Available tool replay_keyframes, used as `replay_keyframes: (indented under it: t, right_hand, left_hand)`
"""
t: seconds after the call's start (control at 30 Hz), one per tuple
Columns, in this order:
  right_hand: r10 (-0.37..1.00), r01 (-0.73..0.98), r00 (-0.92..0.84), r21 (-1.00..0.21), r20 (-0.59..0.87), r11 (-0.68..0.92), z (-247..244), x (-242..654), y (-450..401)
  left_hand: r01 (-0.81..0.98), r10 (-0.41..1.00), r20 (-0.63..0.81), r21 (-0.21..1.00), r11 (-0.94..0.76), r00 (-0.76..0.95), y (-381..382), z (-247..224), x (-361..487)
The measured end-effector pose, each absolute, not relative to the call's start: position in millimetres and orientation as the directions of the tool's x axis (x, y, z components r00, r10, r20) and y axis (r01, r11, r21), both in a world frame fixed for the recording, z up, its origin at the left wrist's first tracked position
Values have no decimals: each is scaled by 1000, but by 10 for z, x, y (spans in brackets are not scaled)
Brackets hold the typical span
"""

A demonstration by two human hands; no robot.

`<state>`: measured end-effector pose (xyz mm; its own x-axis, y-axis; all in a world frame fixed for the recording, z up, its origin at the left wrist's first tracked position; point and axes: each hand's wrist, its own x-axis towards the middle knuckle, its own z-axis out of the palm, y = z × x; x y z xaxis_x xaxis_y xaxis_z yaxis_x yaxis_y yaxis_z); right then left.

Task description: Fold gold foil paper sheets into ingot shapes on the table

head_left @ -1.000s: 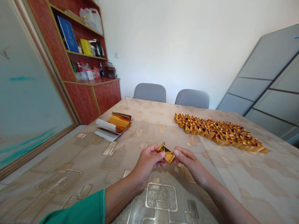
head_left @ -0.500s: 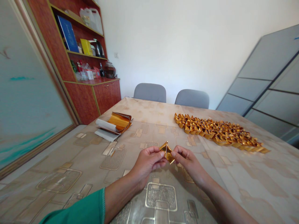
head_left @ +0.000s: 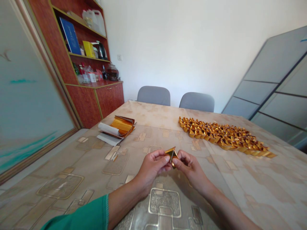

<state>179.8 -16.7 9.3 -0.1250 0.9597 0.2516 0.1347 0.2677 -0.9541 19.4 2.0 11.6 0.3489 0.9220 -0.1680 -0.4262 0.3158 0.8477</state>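
Left of centre, gold-and-white sheets (head_left: 123, 126) lie loosely curled on the counter (head_left: 144, 207), probably for easy reach. At lower centre, left hand (head_left: 153, 164) and right hand (head_left: 192, 166) pinch a folded gold piece (head_left: 172, 154), likely to steady its creases; it looks shiny, pointed. Right: clustered gold shapes (head_left: 223, 135).

Held: one folded gold foil piece (head_left: 172, 154), pinched above the table between our left hand (head_left: 154, 164) and our right hand (head_left: 190, 166), thumbs on its near side. Upon our patterned tablecloth (head_left: 141, 140): many folded gold pieces (head_left: 223, 135), set close together in rows, to the right; a stack of gold and white sheets (head_left: 117, 127), partly curled over, to the left. Beyond the table: two grey chairs (head_left: 153, 95), side by side before a white wall (head_left: 179, 48). At far left: a red-brown cabinet (head_left: 88, 99), its shelves bearing a blue item (head_left: 70, 35), a yellow item (head_left: 88, 49) and a kettle (head_left: 102, 51).
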Motion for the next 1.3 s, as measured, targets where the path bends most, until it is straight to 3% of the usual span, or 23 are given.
replay_keyframes:
  t: [0.27,0.63,1.07,1.3]
  right_hand:
    - [961,68,-165,-969,223,236,136,1766,-178]
    - [958,74,-238,-981,159,181,126,1790,-169]
    - [939,82,-321,-984,123,158,202,1748,-214]
    - [938,51,-327,-990,111,135,148,1711,-208]
  left_hand:
    - [-387,955,-41,908,159,295,51,105,164]
    - [-278,943,4,956,94,332,65,104,185]
    - [-288,950,16,954,78,311,56,129,199]
    - [-262,972,61,965,0,226,65,108,200]
